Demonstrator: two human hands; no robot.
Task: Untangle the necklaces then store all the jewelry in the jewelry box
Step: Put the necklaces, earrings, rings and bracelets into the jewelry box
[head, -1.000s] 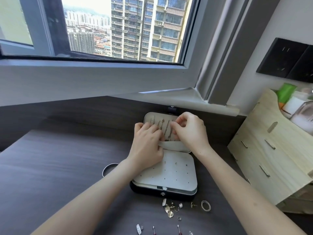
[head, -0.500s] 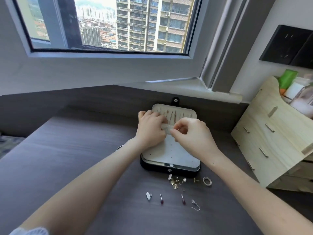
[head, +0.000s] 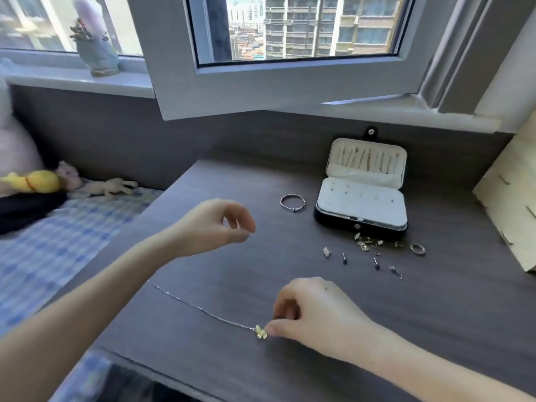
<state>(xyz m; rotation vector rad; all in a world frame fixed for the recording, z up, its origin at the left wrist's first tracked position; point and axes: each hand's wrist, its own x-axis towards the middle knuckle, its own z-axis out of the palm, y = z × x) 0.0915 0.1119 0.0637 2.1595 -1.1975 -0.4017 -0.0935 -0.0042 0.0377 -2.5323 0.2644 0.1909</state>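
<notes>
Silver necklace (head: 203,310) across the desk (head: 435,314), pendant (head: 261,332) between right hand (head: 313,313) fingertips.

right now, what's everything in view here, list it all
jewelry box: one, black, white lining, open on desk's far right
necklaces: several, gold-toned, in box lid
bangle: one, silver, left of box
ring: one, silver, before box
earrings: scattered, gold and dark, before box
butterfly necklace: one, silver chain, yellow pendant, near desk
wooden organizer: one, pale, right edge
vase: one, pale blue, windowsill
plush toys: few, yellow, beige, left bed
left hand: one, empty, above desk
right hand: one, pinching pendant
</notes>
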